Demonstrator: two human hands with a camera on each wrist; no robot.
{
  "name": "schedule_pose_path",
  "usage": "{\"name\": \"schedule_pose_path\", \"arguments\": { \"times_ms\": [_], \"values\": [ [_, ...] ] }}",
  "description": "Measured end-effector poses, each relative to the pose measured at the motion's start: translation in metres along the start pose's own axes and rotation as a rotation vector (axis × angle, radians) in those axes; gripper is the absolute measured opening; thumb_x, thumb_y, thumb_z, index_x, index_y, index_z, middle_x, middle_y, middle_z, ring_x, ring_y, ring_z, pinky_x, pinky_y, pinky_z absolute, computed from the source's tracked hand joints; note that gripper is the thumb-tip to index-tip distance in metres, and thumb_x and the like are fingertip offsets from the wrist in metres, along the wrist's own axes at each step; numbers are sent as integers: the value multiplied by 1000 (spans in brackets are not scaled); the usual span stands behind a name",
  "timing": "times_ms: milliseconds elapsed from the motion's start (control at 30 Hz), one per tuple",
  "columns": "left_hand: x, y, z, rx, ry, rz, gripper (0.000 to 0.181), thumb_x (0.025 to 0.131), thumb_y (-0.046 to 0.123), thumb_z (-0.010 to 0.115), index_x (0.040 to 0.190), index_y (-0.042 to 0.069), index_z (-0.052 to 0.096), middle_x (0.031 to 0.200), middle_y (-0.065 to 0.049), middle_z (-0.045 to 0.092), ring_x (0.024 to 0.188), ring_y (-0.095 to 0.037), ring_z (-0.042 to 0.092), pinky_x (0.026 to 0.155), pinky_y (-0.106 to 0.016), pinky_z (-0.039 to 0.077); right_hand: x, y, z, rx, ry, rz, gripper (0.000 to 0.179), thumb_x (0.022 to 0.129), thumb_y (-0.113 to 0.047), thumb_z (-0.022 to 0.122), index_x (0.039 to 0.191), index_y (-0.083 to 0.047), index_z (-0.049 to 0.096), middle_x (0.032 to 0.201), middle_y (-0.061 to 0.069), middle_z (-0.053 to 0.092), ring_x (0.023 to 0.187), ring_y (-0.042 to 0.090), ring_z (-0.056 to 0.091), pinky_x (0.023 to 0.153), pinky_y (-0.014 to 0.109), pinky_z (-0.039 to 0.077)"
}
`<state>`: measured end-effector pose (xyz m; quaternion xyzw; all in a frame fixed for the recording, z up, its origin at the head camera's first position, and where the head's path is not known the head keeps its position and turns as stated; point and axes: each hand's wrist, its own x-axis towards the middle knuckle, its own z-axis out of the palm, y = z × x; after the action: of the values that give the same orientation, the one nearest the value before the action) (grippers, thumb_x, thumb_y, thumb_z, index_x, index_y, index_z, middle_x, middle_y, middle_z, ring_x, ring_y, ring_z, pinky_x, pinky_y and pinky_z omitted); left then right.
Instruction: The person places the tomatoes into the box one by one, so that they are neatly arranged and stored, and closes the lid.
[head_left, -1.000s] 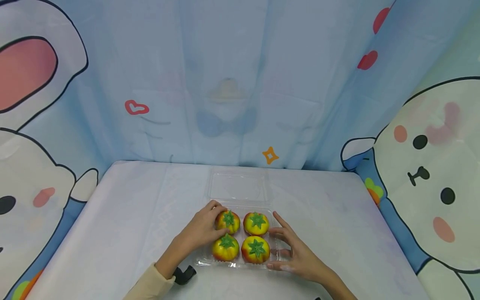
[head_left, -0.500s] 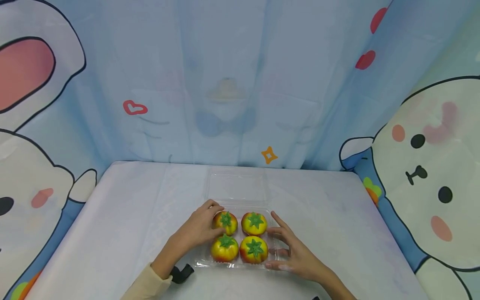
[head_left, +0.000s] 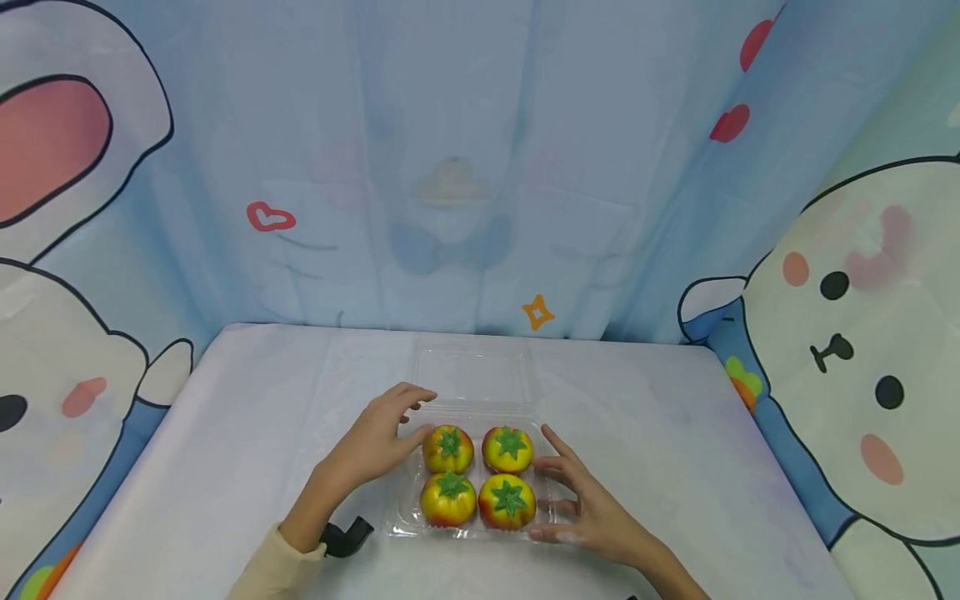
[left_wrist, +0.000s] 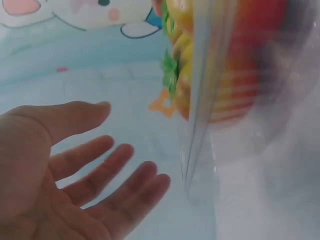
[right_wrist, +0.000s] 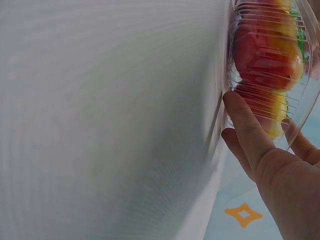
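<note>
A clear plastic clamshell box lies with its lid folded back. Inside sit several yellow-and-red fruits with green star-shaped leaf tops, in two rows; the back left fruit is closest to my left hand. That hand hovers by the box's left side with fingers loosely extended, holding nothing; the left wrist view shows its palm apart from the box. My right hand has its fingers spread along the box's right side. In the right wrist view its fingertips touch the clear wall near the table.
A white cloth covers the table. Behind it hangs a blue curtain printed with cartoon animals and hearts. A black strap piece shows at the left wrist, beside a beige sleeve.
My left hand has come off the back left fruit and moved left and slightly back, its fingers spreading. My right hand and the box have stayed nearly still.
</note>
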<state>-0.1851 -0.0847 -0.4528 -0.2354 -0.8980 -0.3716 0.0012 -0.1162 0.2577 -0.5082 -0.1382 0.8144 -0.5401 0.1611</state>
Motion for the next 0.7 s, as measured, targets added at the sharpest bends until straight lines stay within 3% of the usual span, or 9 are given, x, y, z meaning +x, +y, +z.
{"name": "schedule_pose_path", "arguments": {
  "times_ms": [133,267,400,567,700],
  "values": [
    [6,-15,-6,-41,81,5,43,100,17,74,141,9,63,138,-11,68,122,-32,69,97,-45,64,-1,1,0,3,-3,-18,77,83,-22,92,148,-17,51,181,1,-4,153,55,36,103,40,62],
    [14,-32,-6,-104,118,-47,45,101,15,72,143,7,61,141,-16,66,124,-36,68,98,-47,64,-1,2,0,5,-9,-36,77,84,-21,91,149,-15,50,181,3,-5,152,57,36,103,40,62],
    [23,-48,2,-203,138,-137,48,102,14,69,148,4,57,144,-20,62,126,-39,67,100,-49,63,-2,1,0,10,-8,-27,77,84,-20,91,148,-17,50,181,0,-4,152,55,36,103,40,62],
    [35,-63,13,-350,151,-288,54,104,16,64,154,2,49,151,-20,58,126,-38,67,94,-43,66,-3,-2,0,-1,-17,-39,75,85,-21,90,148,-13,50,181,5,-6,151,58,36,102,41,62],
    [45,-71,21,-471,130,-348,57,106,18,60,157,0,43,154,-23,55,122,-39,69,91,-39,66,-3,-2,0,-2,-13,-38,75,85,-21,90,147,-13,50,181,6,-6,151,58,35,103,42,62]
  ]
}}
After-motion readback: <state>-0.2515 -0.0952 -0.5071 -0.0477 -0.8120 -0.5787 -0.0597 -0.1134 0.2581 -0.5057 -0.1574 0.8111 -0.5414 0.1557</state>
